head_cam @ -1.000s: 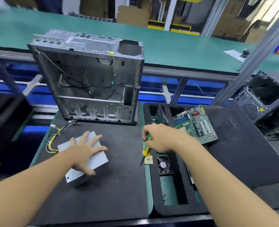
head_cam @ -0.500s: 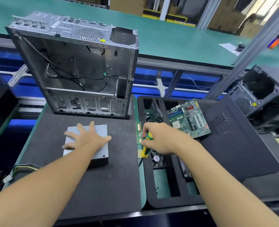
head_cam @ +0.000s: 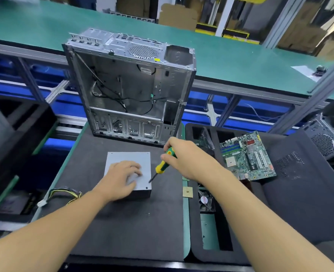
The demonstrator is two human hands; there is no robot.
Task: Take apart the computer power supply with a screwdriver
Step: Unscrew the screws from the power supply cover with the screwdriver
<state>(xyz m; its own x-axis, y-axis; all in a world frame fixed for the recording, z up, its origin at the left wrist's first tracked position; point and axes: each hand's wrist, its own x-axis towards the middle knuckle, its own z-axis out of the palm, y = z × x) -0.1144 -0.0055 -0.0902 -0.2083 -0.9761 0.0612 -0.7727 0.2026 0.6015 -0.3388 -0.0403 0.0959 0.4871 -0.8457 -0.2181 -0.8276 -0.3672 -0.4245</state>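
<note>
Resting on the PSU (head_cam: pixel 129 159), your left hand (head_cam: pixel 123 174) has loose fingers, gripping nothing. Your right hand (head_cam: pixel 183 156) is wrapped round the screwdriver (head_cam: pixel 162 166), tip at the PSU's right edge. PSU sits on the mat (head_cam: pixel 126 226), near the case (head_cam: pixel 130 89).

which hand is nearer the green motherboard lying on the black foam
Right. The right hand, gripping the green-and-yellow screwdriver, is just left of the green motherboard; the left hand lies farther left, resting on the flat grey metal power supply box.
</note>
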